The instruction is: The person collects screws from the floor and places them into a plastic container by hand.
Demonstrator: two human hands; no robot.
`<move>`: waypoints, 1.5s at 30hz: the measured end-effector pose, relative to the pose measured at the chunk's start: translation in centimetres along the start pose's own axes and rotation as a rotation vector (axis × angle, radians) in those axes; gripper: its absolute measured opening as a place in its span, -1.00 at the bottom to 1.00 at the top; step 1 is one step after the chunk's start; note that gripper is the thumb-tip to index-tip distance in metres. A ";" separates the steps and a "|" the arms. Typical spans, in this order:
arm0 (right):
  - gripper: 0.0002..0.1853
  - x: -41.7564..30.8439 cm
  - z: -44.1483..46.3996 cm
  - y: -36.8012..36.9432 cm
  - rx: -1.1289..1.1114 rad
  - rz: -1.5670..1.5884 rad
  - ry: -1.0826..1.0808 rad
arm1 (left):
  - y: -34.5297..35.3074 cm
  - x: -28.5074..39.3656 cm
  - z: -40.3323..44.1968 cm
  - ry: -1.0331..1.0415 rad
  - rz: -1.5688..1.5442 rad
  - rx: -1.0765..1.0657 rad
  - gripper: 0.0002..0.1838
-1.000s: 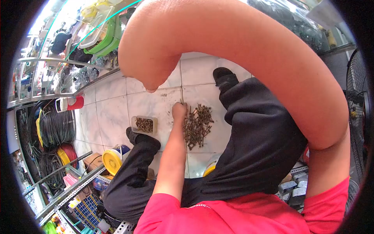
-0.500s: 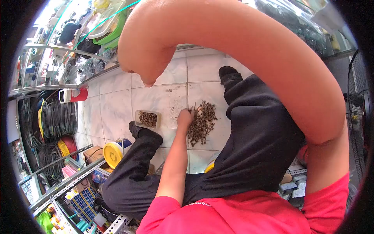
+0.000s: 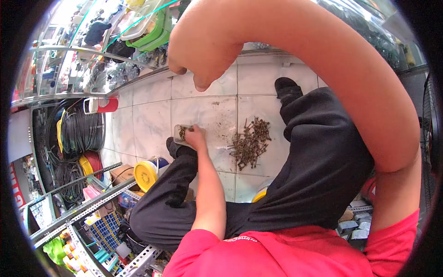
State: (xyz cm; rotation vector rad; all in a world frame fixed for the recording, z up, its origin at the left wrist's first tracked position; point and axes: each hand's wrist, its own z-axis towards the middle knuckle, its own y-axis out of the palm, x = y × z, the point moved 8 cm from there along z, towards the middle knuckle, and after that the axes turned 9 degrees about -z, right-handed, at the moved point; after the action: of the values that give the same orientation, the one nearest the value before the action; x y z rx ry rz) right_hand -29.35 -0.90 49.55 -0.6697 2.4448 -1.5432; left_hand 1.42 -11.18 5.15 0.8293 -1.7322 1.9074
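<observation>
My left hand (image 3: 195, 137) reaches into a small clear plastic container (image 3: 178, 140) on the floor, its fingers curled down over the rusty screws (image 3: 182, 133) inside. Whether anything is pinched between those fingertips is hidden. To the right of the container lies a loose pile of brown, rusty screws (image 3: 251, 143) on the tiles. My right hand (image 3: 205, 51) is raised close to the camera, bent at the wrist, with curled fingers pointing down. Its palm faces away, so its contents are hidden.
My legs (image 3: 314, 138) are spread around the pile, one shoe (image 3: 175, 148) beside the container. Glass shelving (image 3: 97, 60) runs along the far left. Coiled black cable (image 3: 76, 131), a yellow-lidded bucket (image 3: 146, 176) and a metal rack (image 3: 87, 210) stand at left.
My left hand has moved left from the screw pile to the container. My right hand stays raised, and the whole view has shifted slightly.
</observation>
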 end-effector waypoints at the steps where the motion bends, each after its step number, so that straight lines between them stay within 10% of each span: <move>1: -0.62 -0.5 -0.2 -0.1 0.005 -0.014 0.062 | -1.2 -0.6 1.2 -0.032 -0.013 0.038 -0.55; 10: -0.62 -0.8 -0.3 -0.6 0.072 -0.031 0.129 | -2.2 -1.5 -0.5 0.212 0.204 0.262 -0.63; 17: -0.61 -1.1 0.0 -0.6 0.091 -0.072 0.061 | 7.2 0.8 -9.0 0.419 -0.102 -0.711 -0.72; 23: -0.58 -0.9 -0.6 -0.5 0.118 -0.079 0.103 | 6.3 -0.4 -14.6 0.488 0.180 -0.850 -0.33; 42: -0.52 -1.8 0.2 -0.8 0.099 -0.103 0.092 | 8.3 -1.8 -14.3 0.461 0.054 -0.814 -0.67; 45: -0.50 -1.6 -0.3 -0.9 0.098 -0.088 0.138 | 10.2 -5.5 -12.6 -0.042 -0.210 -0.960 -0.76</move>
State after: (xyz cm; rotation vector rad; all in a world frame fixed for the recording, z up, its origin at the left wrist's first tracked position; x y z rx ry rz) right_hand -27.78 -0.27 50.31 -0.6829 2.4461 -1.7868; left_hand -3.19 0.39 -6.54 0.6143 -2.1460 0.7410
